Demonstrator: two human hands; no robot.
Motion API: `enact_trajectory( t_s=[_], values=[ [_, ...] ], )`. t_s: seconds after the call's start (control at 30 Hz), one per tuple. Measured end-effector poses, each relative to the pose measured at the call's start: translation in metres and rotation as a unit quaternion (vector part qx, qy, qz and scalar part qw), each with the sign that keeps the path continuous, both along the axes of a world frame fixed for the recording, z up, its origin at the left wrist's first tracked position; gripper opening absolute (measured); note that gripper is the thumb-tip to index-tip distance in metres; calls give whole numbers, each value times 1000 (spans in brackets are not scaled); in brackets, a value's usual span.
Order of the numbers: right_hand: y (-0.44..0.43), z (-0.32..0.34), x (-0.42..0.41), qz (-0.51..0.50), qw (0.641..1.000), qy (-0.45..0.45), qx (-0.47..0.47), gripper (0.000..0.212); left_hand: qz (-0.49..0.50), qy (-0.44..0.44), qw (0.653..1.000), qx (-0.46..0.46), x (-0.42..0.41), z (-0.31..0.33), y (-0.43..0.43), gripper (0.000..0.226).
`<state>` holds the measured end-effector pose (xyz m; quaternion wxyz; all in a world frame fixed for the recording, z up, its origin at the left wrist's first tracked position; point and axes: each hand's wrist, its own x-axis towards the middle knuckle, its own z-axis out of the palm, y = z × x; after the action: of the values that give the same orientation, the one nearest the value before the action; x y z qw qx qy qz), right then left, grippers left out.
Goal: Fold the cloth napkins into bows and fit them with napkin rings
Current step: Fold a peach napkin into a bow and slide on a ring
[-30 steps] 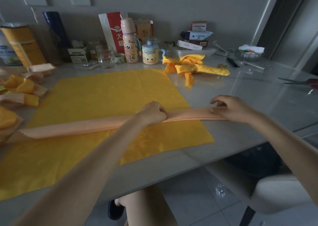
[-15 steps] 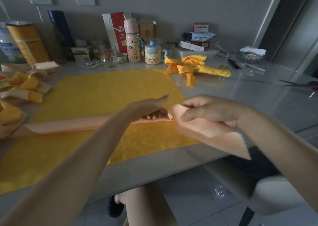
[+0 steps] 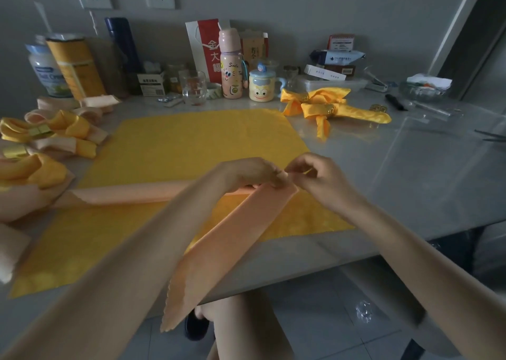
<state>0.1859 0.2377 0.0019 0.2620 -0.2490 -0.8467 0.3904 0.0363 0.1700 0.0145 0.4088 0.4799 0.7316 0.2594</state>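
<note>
Glossy grey bench (image 3: 410, 184), with clutter along its far edge. A square yellow cloth napkin (image 3: 191, 140) lies flat on it and reaches the near edge. Across it lies the peach cloth napkin (image 3: 123, 194), folded into a long narrow band. The band runs from the left edge to mid-bench, turns back at an angle, and its free tail hangs over the near edge. The person's left grip (image 3: 252, 172) and right grip (image 3: 320, 179) meet at that turn, each with fingers curled and pinching the band there. Judged by its drape, the band is light, limp and liable to unfold. It is best held at the turn with the layers pinched together, not by the tail. Finished yellow bows (image 3: 328, 107) lie towards the far right corner, with a loose gold napkin ring (image 3: 378, 108) beside them.
</note>
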Motion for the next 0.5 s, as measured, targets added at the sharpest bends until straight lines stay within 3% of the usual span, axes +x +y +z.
enact_trajectory(
  t_s=[0.07, 0.2, 0.33, 0.37, 0.5],
  values=[
    [8, -11, -11, -2, 999, -13, 33, 5, 6, 21, 1000, 4, -1, -1, 0, 11],
    [8, -27, -21, 1, 998, -13, 68, 14, 20, 23, 999, 14, -3, -4, -2, 18],
    [8, -29, -17, 21, 997, -18, 66, 12, 132, -105, 981, 99, -5, -11, -9, 16],
    [8, -28, -15, 34, 997, -24, 60, 12, 156, -99, 975, 126, -7, -14, -11, 17],
    [4, -25, -18, 51, 994, -61, 76, 14, 140, 154, 961, 179, -23, -21, -28, 14]
  ],
)
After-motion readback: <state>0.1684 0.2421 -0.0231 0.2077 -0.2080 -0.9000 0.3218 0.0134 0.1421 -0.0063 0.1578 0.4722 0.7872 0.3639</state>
